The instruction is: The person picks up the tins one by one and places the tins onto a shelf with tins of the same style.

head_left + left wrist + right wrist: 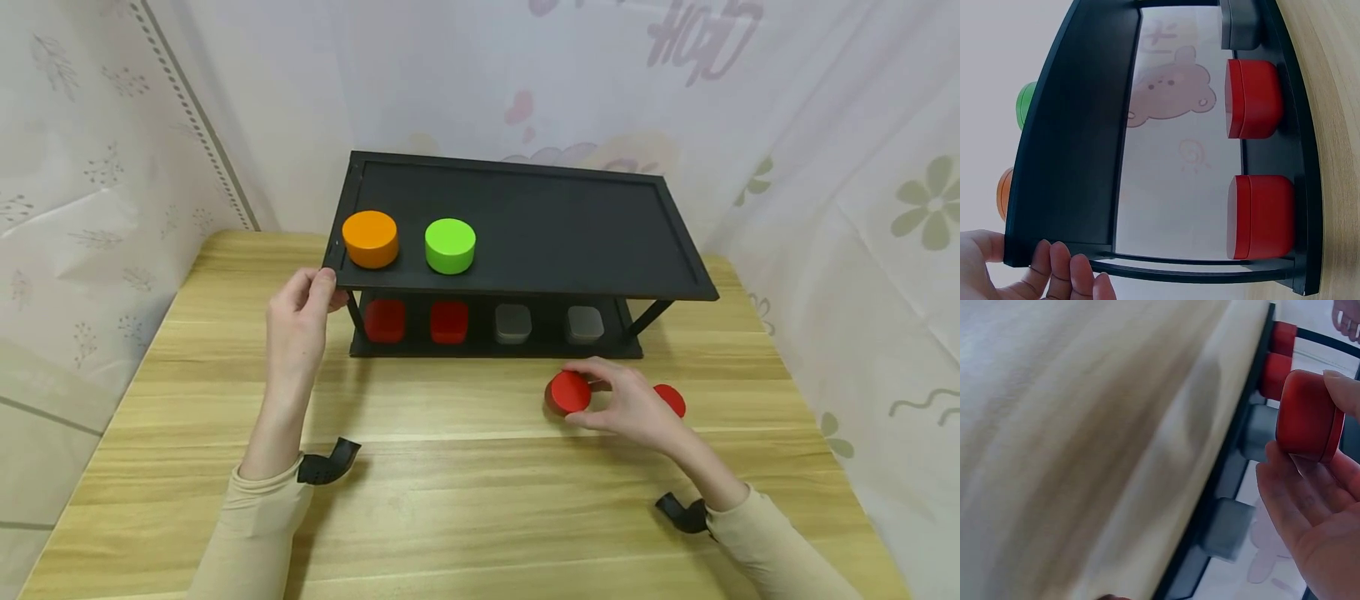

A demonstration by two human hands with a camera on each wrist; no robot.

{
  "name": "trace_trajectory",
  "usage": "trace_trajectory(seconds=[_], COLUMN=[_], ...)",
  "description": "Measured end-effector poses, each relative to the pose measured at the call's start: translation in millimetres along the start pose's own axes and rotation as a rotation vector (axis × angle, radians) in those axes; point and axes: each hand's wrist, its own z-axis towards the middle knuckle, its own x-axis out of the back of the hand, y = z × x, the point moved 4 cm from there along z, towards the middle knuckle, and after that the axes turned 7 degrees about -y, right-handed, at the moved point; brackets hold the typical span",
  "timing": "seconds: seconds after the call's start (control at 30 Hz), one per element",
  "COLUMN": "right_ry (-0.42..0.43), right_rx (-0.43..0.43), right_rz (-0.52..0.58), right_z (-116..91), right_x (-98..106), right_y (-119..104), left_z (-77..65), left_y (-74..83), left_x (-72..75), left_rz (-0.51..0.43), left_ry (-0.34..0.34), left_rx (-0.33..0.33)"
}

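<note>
My left hand (300,312) grips the front left corner of a black two-tier shelf (555,225), thumb on top and fingers curled beneath the upper board. With thumb and fingers, my right hand (630,404) holds a round red tin (567,392) in front of the shelf; the right wrist view shows the tin (1309,415) pinched at its lid and side. Another red tin (670,400) is partly hidden behind that hand. On the upper board stand an orange round tin (371,239) and a green round tin (450,246), side by side near the front left.
Along the lower board stand two red squarish tins (385,322) at left and two grey squarish tins (512,323) at right. Shelf posts (648,318) join the two boards. The wooden table (450,500) ends at a patterned curtain (480,75) behind.
</note>
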Motion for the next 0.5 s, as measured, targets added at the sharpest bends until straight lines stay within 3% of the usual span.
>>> trace_trajectory(seconds=[0.5], right_ry=[0.026], right_rx=[0.130], right_rz=[0.060], right_z=[-1], right_x=[42], right_y=[-54], left_z=[-0.9], left_y=[-0.6], left_x=[0.5], left_rz=[0.010], left_ry=[-0.005], left_rx=[-0.001])
